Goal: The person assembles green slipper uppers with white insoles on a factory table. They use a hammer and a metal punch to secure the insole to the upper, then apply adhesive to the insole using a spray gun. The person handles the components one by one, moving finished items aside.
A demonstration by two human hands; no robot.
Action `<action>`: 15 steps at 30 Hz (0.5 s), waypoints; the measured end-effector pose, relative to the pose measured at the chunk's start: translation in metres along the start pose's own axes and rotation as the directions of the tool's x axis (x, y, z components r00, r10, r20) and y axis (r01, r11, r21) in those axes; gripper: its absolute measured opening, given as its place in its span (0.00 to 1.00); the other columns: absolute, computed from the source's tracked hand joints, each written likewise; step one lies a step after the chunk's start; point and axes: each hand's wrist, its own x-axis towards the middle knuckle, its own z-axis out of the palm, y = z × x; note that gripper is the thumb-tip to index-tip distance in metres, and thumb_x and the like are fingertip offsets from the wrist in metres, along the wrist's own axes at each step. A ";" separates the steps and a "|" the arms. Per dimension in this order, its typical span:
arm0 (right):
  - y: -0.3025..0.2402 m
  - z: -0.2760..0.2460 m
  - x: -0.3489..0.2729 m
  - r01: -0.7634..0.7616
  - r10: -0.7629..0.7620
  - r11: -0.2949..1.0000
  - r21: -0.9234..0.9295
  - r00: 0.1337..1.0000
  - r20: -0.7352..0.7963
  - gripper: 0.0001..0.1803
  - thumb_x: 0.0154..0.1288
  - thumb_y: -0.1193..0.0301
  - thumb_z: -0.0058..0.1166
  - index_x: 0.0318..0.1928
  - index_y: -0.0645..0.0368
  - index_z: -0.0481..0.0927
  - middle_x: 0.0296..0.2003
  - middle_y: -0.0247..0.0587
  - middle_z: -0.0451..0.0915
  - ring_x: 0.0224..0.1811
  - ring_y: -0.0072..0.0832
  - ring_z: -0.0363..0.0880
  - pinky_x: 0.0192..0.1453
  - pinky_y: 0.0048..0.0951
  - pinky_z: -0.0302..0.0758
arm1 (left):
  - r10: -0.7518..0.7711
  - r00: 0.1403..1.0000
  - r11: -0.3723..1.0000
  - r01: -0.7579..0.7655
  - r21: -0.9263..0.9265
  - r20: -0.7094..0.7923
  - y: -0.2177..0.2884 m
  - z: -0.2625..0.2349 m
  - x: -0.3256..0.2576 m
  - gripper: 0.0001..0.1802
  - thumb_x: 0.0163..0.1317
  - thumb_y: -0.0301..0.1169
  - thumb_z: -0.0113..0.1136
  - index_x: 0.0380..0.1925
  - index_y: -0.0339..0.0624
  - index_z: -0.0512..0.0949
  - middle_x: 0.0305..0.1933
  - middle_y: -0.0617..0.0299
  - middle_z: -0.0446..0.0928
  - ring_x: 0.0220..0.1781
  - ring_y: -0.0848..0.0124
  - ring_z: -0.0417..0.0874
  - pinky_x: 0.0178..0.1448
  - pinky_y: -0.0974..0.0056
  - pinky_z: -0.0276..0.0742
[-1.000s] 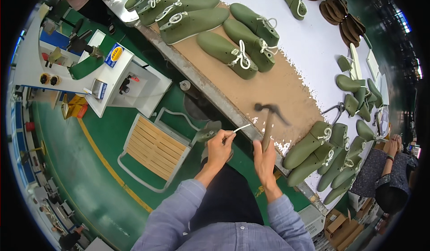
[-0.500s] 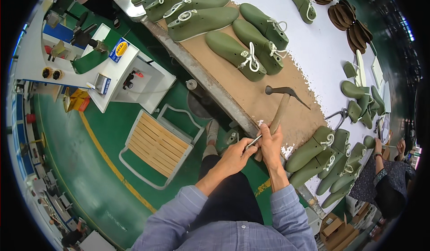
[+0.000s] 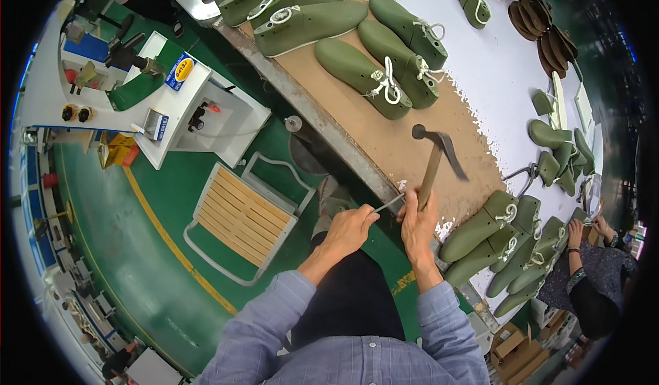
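Note:
My right hand (image 3: pixel 417 228) is closed round the wooden handle of a hammer (image 3: pixel 430 177), whose dark curved head points up over the brown part of the table (image 3: pixel 384 138). In my left hand (image 3: pixel 347 235) the fingers pinch a thin grey rod (image 3: pixel 391 203). Its far end reaches the fingers of my right hand; whether they grip it cannot be told. Both hands are at the table's near edge. Green shoe lasts (image 3: pixel 360 76) with white cord loops lie beyond the hammer, and more lasts (image 3: pixel 473 230) lie to the right of my right hand.
A slatted chair (image 3: pixel 240 223) stands on the green floor at the left, below a white workbench (image 3: pixel 175 103). Brown stacked pieces (image 3: pixel 528 17) and loose last parts (image 3: pixel 552 138) lie on the white tabletop. Another person's hands (image 3: pixel 580 232) work at the right; cardboard boxes (image 3: pixel 518 350) sit below.
My hands have drawn apart, the left one moving left with the rod, so more of it shows. The hammer has tilted more upright and its head has turned.

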 end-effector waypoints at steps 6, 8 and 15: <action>-0.003 -0.052 -0.040 0.191 -0.117 0.889 -0.417 0.974 0.195 0.23 0.74 0.74 0.58 0.66 0.69 0.74 0.53 0.69 0.82 0.53 0.60 0.85 0.55 0.46 0.82 | -0.158 0.987 0.983 0.159 0.094 -0.019 0.009 0.001 0.017 0.16 0.76 0.38 0.55 0.34 0.35 0.77 0.26 0.38 0.80 0.32 0.37 0.83 0.37 0.40 0.76; -0.005 -0.054 -0.050 0.331 -0.266 0.852 -0.405 0.941 0.210 0.23 0.74 0.74 0.58 0.66 0.68 0.73 0.53 0.68 0.82 0.55 0.59 0.85 0.56 0.46 0.81 | -0.136 0.991 0.985 0.136 0.106 -0.008 0.000 0.006 0.020 0.17 0.77 0.38 0.55 0.33 0.34 0.76 0.24 0.38 0.79 0.31 0.36 0.83 0.36 0.39 0.76; -0.037 -0.061 -0.060 0.472 -0.408 0.826 -0.308 0.878 0.250 0.16 0.73 0.76 0.60 0.58 0.64 0.78 0.35 0.53 0.81 0.31 0.51 0.81 0.37 0.42 0.79 | -0.081 0.997 0.975 0.083 0.204 -0.015 0.002 0.002 0.027 0.17 0.77 0.37 0.54 0.32 0.33 0.77 0.23 0.38 0.80 0.29 0.39 0.84 0.35 0.42 0.79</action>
